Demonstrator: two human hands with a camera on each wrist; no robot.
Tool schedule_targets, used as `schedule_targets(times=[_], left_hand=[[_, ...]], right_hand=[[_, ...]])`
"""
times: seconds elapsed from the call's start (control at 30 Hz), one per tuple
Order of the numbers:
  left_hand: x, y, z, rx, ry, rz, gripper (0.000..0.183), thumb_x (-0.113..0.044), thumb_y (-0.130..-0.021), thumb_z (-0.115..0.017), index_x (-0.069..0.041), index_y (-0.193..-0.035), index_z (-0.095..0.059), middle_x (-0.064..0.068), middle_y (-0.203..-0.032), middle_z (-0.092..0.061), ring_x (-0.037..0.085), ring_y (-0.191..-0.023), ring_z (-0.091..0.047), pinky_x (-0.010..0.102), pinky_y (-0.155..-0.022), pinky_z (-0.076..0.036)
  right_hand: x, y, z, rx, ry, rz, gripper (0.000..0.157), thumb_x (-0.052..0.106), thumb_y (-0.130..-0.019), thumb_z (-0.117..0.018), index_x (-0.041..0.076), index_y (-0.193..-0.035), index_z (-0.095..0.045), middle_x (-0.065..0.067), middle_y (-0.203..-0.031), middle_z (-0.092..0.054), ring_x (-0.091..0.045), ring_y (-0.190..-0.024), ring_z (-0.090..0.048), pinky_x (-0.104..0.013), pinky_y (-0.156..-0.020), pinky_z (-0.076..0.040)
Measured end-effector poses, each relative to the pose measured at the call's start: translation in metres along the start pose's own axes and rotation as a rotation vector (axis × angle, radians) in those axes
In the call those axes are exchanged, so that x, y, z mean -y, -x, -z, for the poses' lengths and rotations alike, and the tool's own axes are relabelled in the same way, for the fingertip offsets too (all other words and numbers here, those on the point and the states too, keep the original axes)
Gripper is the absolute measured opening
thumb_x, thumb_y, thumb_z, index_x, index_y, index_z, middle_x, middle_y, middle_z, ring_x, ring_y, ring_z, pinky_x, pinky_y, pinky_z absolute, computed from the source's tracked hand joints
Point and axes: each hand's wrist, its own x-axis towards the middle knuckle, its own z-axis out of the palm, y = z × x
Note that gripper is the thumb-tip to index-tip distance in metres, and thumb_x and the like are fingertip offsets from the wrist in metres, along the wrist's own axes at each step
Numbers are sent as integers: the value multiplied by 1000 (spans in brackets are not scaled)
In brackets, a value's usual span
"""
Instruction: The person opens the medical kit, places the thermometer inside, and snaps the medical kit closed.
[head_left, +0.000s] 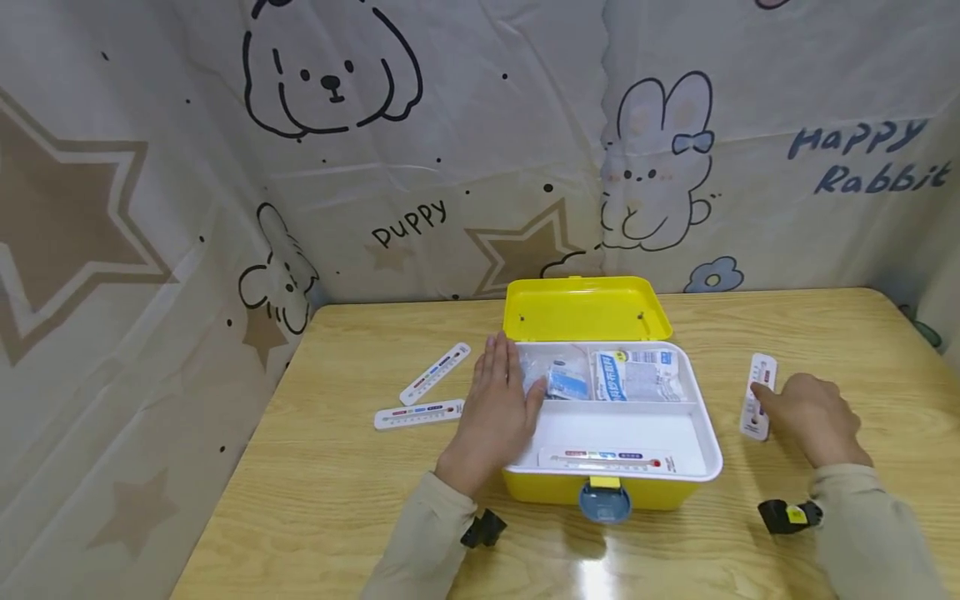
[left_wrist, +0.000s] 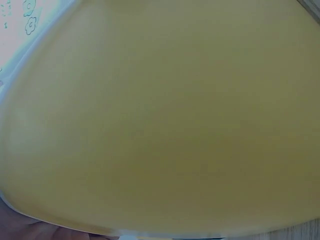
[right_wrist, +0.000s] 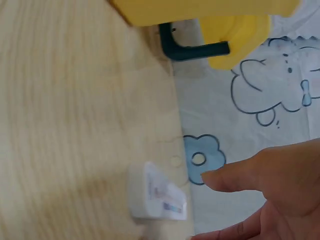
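A yellow medicine box stands with its lid raised at the back. My left hand rests on its left rim, fingers straight. The left wrist view is filled mostly by the yellow box wall. Lying in the white front compartment is one thermometer card. To the right of the box, my right hand reaches over another thermometer card. In the right wrist view, the thumb is apart from the fingers, and the white card appears beyond them, not gripped.
Two more thermometer cards, an upper one and a lower one, lie left of the box. Plastic-wrapped packets fill the back compartment. A blue latch hangs at the front. A printed curtain borders the wooden table.
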Motion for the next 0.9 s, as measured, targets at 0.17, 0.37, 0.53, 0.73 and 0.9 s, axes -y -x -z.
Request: schedule_targets(times=[0.17, 0.37, 0.53, 0.73, 0.9], left_hand=[[-1, 0, 0, -6, 8, 2, 71, -46, -104, -25, 1, -153, -5, 16, -160, 7, 25, -146, 10, 38, -119, -1], [-1, 0, -1, -9, 6, 0, 71, -47, -104, -25, 1, -153, -5, 16, -160, 8, 26, -146, 10, 38, -119, 0], [-1, 1, -1, -13, 12, 2, 71, -47, -104, -26, 1, -153, -6, 15, -160, 6, 25, -146, 10, 39, -119, -2], [-1, 0, -2, -15, 16, -7, 71, -47, -104, -25, 2, -152, -6, 16, -159, 7, 25, -146, 10, 38, -119, -2], [0, 0, -1, -25, 24, -14, 70, -45, -104, -26, 3, -152, -7, 17, -160, 6, 27, -146, 9, 39, -119, -3]], right_hand=[[-3, -7, -7, 21, -6, -23, 54, 45, -99, -41, 3, -68, -53, -12, -66, -51, -25, -61, -46, -42, -64, -35], [1, -11, -13, 6, 13, -69, 53, 45, -97, -48, -3, -77, -55, -14, -68, -50, -27, -64, -47, -45, -66, -37], [2, -15, -13, 15, 70, -65, 45, 37, -94, -51, -4, -75, -56, -17, -70, -51, -30, -66, -49, -50, -69, -38], [-2, -15, -15, 15, 86, -56, 43, 31, -94, -52, -10, -80, -58, -23, -75, -54, -33, -68, -51, -51, -69, -38], [-5, -15, -18, -59, 98, -31, 38, 25, -92, -52, -10, -78, -57, -23, -72, -54, -34, -64, -51, -50, -64, -38]])
